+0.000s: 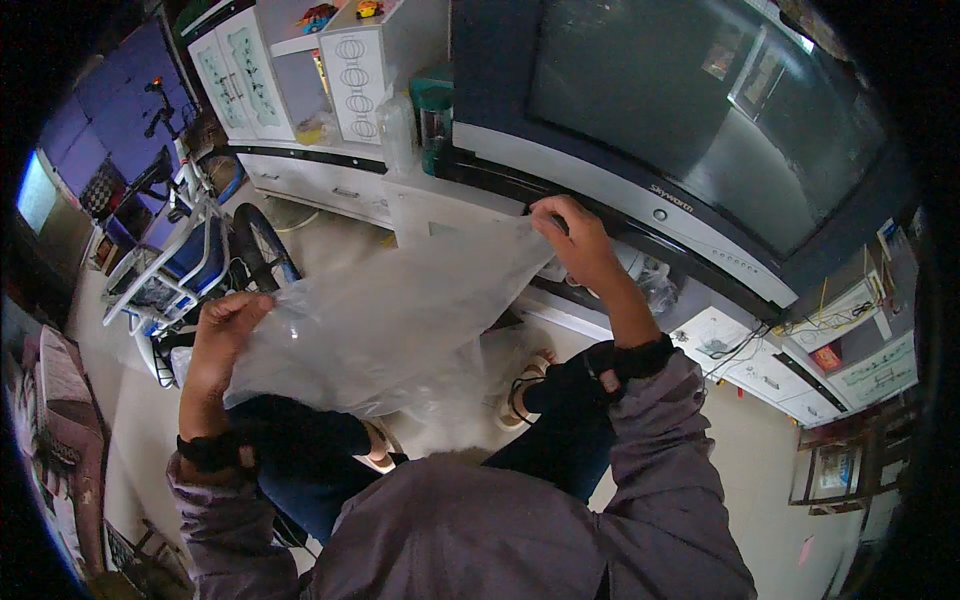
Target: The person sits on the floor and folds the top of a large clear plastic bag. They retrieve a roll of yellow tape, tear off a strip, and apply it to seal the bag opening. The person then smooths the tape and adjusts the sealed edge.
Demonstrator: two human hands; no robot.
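A large translucent plastic sheet or bag (pixel 397 307) is stretched between my hands, above my knees and the floor. My left hand (pixel 232 319) pinches its left corner near the bicycle's front. Higher and to the right, my right hand (pixel 574 240) grips the other upper corner between thumb and fingers, in front of the television cabinet. The lower part of the plastic hangs in loose folds between my legs, close to my sandals. Whether it is a bag or a single sheet, I cannot tell.
A Skyworth television (pixel 697 127) stands on a white cabinet (pixel 502 199) ahead. At the left is a bicycle (pixel 187 247) with a rear rack. A green container (pixel 433 124) sits beside the television. Cables (pixel 832 307) hang at the right, and a wooden rack (pixel 832 469) stands below them.
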